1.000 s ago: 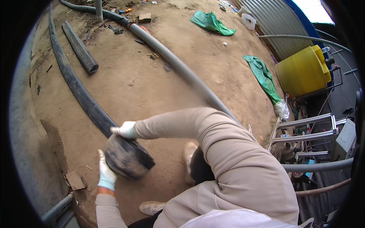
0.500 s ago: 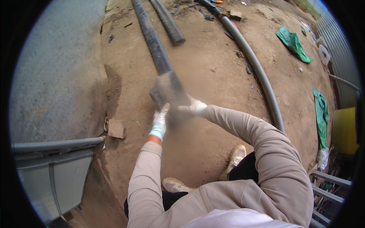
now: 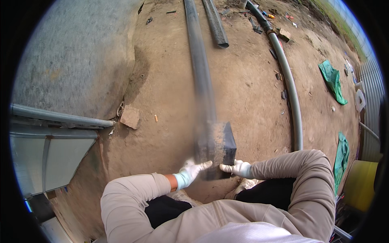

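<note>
Both white-gloved hands grip a black, box-shaped piece (image 3: pixel 221 139) low in front of my body, its top smeared with tan dirt. My left hand (image 3: pixel 190 171) closes on its near left corner, thumb laid over the top. On the near right corner sits my right hand (image 3: pixel 237 168), thumb also on top and fingers partly hidden beneath. A long dark pipe (image 3: pixel 200 69) runs from the far edge to the box's far end; blur hides how they join.
A shorter dark pipe (image 3: pixel 215 24) lies beyond. To the right are a curved grey pipe (image 3: pixel 289 81), green cloths (image 3: pixel 333 83) and a yellow container (image 3: pixel 362 182). A stone block (image 3: pixel 130 117) lies left, beside a metal rail (image 3: pixel 60 116). Bare dirt (image 3: pixel 255 121) surrounds these.
My hands have drawn the black box closer to my body, and the long pipe now reaches nearer. My elbows are more bent. The whole view has shifted too.
</note>
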Action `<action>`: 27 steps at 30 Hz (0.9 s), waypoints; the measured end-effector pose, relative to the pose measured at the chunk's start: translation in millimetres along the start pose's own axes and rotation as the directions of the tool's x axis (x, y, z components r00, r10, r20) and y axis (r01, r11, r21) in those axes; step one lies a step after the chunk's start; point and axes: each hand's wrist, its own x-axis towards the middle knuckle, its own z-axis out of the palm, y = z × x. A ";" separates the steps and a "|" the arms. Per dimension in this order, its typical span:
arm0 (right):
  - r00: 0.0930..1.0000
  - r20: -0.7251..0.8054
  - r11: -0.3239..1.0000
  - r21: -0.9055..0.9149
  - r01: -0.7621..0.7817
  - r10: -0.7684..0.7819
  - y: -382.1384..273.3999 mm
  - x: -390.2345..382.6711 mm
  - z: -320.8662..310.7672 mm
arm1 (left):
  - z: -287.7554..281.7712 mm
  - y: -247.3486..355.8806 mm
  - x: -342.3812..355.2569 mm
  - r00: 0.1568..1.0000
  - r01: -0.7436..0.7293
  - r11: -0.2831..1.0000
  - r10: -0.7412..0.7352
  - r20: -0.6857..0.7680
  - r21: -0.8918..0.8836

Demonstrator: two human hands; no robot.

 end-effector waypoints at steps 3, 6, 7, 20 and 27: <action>0.935 0.077 0.938 -0.011 -0.345 0.345 -4.9 2.0 0.4 | 6.1 -7.1 -6.4 0.972 0.236 0.961 -0.232 0.046 -0.146; 0.931 0.098 0.923 0.125 -0.363 0.352 -11.9 19.2 -5.5 | 7.3 2.3 3.9 0.921 0.383 0.881 -0.340 0.188 -0.279; 0.938 0.141 0.901 0.264 -0.343 0.316 -14.1 24.2 -10.7 | 2.0 8.8 9.7 0.910 0.390 0.864 -0.308 0.277 -0.319; 0.916 0.003 0.909 0.126 0.397 -0.400 -50.7 98.1 -123.9 | -100.9 59.0 114.8 0.934 -0.236 0.723 0.354 0.055 -0.650; 0.853 -0.324 0.911 -0.087 0.403 -0.408 -79.0 115.9 -92.8 | -71.9 74.6 137.4 0.846 -0.466 0.883 0.425 -0.322 -0.055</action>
